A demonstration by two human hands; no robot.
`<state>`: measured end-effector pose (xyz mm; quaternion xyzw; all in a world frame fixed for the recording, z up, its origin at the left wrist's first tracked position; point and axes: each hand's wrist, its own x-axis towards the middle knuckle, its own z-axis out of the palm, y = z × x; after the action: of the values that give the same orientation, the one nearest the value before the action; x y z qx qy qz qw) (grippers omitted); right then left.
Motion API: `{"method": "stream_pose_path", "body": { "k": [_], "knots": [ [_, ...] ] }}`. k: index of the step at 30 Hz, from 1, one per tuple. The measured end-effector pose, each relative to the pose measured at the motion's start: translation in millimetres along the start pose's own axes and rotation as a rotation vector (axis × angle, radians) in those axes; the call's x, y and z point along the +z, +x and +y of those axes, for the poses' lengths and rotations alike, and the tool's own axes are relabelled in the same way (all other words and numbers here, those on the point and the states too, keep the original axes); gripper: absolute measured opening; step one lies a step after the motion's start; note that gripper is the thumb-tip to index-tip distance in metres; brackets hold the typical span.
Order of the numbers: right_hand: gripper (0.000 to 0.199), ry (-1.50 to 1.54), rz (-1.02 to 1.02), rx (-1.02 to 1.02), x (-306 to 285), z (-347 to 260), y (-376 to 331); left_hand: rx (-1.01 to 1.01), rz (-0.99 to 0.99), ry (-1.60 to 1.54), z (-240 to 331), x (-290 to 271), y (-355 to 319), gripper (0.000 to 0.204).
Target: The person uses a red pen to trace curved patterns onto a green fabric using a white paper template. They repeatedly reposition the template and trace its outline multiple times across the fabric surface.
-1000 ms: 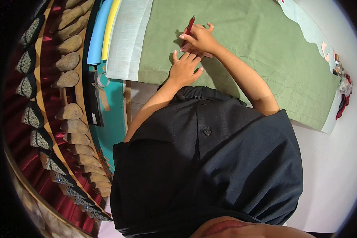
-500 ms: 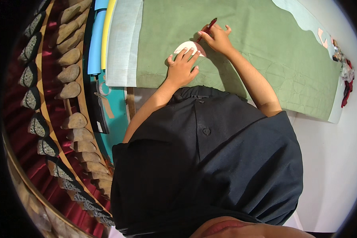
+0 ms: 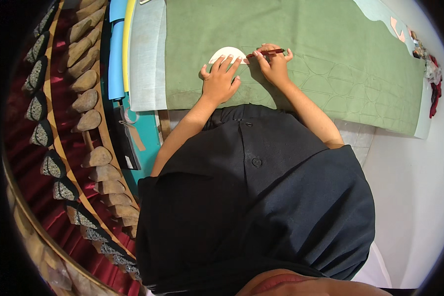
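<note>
A white half-round template [image 3: 228,53] lies on a large green sheet of material [image 3: 202,24] spread over the table. My left hand [image 3: 221,81] rests on it, fingers spread, with the fingertips pressing along its lower straight edge. In my right hand [image 3: 275,66] is a dark red pen [image 3: 270,52], gripped between thumb and fingers and held almost level. Its tip meets the right end of the template's curve. Faint drawn outlines [image 3: 320,81], round and straight, cover the green sheet to the right of my hands.
Pale fabric [image 3: 148,59] shows along the sheet's left edge, beside blue rolls [image 3: 116,59] and a yellow strip. Wooden shoe lasts [image 3: 86,101] and dark patterned shoe pieces [image 3: 36,106] stand in rows at left. Pink scraps [image 3: 397,29] and a small pile lie far right.
My right hand has come down and to the right, and the pen has tilted from steep to nearly level. The template and my left hand appear slightly farther left, as the view shifted too.
</note>
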<state>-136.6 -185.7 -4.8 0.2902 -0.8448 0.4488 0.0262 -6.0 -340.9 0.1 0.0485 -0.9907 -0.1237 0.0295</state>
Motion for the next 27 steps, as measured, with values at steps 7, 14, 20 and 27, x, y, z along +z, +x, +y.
{"method": "stream_pose_path", "body": {
  "k": [7, 14, 20, 27],
  "knots": [
    [0.014, -0.024, 0.063, 0.037, 1.9, 0.8, -31.4, -0.003, 0.012, 0.031, 0.9, 0.1, 1.1, 0.055],
    [0.013, -0.091, 0.095, -0.045, 5.2, 1.3, -38.6, -0.006, 0.007, 0.004, 0.7, -0.1, -0.2, 0.056],
    [0.012, -0.111, 0.102, -0.084, 4.8, 0.9, -39.2, 0.000, 0.008, 0.034, 1.4, -1.5, 0.7, 0.054],
    [0.012, -0.117, 0.113, -0.084, 4.0, 0.2, -40.5, -0.002, 0.012, 0.011, 2.2, -2.1, -0.2, 0.055]
  ]
}}
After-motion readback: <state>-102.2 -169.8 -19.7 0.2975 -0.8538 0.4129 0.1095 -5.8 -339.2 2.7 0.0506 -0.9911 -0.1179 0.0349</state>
